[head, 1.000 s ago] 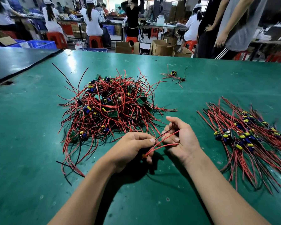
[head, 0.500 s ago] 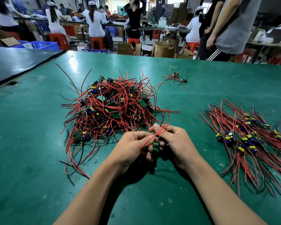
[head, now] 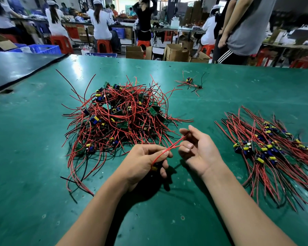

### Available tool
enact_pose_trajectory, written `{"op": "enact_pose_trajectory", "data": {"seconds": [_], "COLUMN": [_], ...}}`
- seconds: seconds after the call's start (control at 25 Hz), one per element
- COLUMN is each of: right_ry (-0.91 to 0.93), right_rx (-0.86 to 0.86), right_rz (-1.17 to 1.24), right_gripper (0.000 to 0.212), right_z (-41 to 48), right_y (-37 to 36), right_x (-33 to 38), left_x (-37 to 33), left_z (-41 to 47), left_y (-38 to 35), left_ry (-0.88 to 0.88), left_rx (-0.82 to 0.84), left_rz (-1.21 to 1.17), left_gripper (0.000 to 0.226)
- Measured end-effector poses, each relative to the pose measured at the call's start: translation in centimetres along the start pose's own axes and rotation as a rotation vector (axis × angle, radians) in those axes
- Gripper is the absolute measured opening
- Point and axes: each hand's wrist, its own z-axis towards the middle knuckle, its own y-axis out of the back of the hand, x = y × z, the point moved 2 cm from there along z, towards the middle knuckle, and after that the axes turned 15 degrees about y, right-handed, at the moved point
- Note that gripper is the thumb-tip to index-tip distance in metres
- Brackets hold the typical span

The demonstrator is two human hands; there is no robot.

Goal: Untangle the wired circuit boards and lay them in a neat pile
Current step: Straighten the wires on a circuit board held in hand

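Note:
A tangled heap of circuit boards with red and black wires (head: 121, 119) lies on the green table, just beyond my hands. To the right lies a combed pile of boards (head: 267, 148) with wires running the same way. My left hand (head: 144, 162) grips one small board, mostly hidden in the palm, with a yellow part showing. Its red wires (head: 169, 148) stretch up to the right. My right hand (head: 197, 148) pinches the far ends of those wires between thumb and fingers.
A stray wired board (head: 190, 83) lies at the far middle of the green table (head: 43, 174). A black table (head: 16, 68) adjoins at the left. People stand at the far right edge; others sit on red stools beyond, among cardboard boxes.
My right hand has slid right along the red wires, away from my left hand, and the wires are now drawn out straighter between the two hands.

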Motion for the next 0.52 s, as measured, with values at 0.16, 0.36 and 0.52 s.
{"op": "enact_pose_trajectory", "data": {"seconds": [0.16, 0.36, 0.52], "right_ry": [-0.170, -0.362, -0.361], "right_rx": [0.036, 0.156, 0.153], "right_rz": [0.165, 0.218, 0.166], "right_gripper": [0.040, 0.030, 0.025], "right_z": [0.01, -0.62, -0.62], "right_y": [0.12, 0.06, 0.35], "right_x": [0.92, 0.96, 0.45], "left_x": [-0.19, -0.43, -0.53], "left_z": [-0.33, -0.70, -0.71], "left_y": [-0.09, 0.08, 0.14], "left_ry": [0.019, 0.061, 0.073], "left_rx": [0.059, 0.134, 0.113], "left_rz": [0.012, 0.043, 0.029], "left_gripper": [0.016, 0.014, 0.015]}}
